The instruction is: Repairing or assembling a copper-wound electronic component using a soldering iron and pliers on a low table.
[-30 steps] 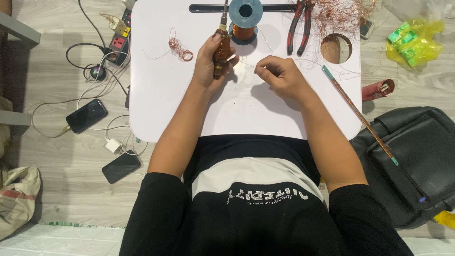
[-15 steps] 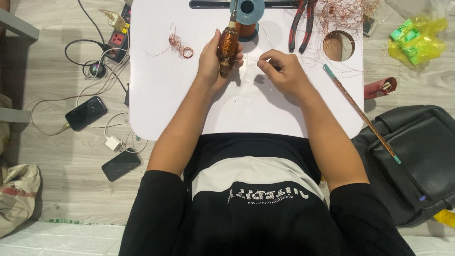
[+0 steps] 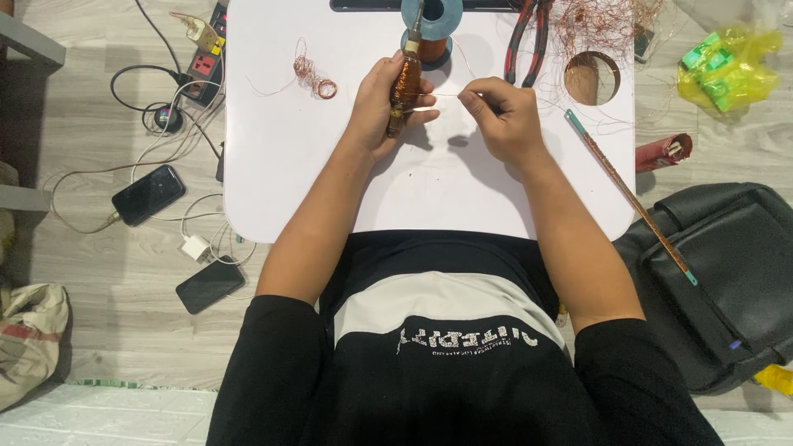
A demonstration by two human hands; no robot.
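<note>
The left hand [image 3: 382,107] is closed in a firm grip around a copper-wound coil [image 3: 405,83], an elongated bundle of reddish-brown wire on a tool whose metal shaft sticks out above the fist. The coil stands roughly upright over the far middle of the white bench [image 3: 289,182], just in front of a blue wire spool [image 3: 431,25] that sits at the bench's far edge.

The right hand [image 3: 504,120] is closed too, thumb and forefinger pinching a thin strand of wire [image 3: 442,95] that runs straight across the short gap to the coil. The two hands are near each other but apart, with only the strand between them.

To the left of the coil lies a small loose ring of copper wire [image 3: 318,83] with stray ends. Beyond the right hand, red-handled pliers [image 3: 529,41] lie near the far edge, beside a tangle of copper wire [image 3: 603,25] and a round hole [image 3: 592,78] in the bench top. A long thin rod [image 3: 628,194] lies slanted across the right edge of the bench and out over a black bag [image 3: 727,272] on the floor.

On the wooden floor to the left are a power strip [image 3: 206,58], two phones [image 3: 149,194] [image 3: 209,285] and white charging cables [image 3: 198,246]. A yellow plastic bag [image 3: 731,70] lies at the far right.
</note>
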